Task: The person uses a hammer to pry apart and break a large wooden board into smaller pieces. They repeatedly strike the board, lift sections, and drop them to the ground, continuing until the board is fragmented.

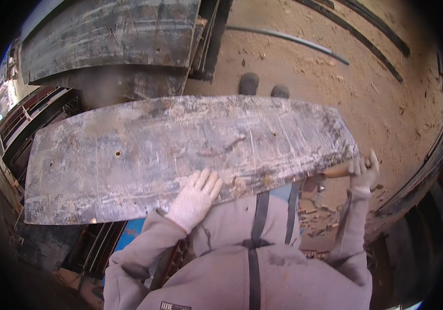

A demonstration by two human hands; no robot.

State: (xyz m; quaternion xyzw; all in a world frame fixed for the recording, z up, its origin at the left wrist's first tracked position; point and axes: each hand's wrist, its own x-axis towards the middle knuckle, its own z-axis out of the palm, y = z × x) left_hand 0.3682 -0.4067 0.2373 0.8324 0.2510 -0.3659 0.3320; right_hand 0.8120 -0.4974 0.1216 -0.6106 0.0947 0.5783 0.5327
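Note:
A long, worn, grey-brown board [175,139], scuffed and pierced by a few small holes, lies across the view before my body. My gloved left hand [195,199] rests on its near edge with the fingers laid flat on the surface. At the board's right end, my gloved right hand [364,170] is closed round the wooden handle of a hand tool [335,171]. The tool's metal head sits just under the board's near right edge, partly hidden, so its exact kind is unclear.
Large dark panels [113,39] are stacked at the far left. A grey pipe [294,41] and dark strips [361,36] lie on the sandy floor [386,113]. Two dark shoe tips [249,83] show past the board. Wood scraps [319,219] litter the ground below my right hand.

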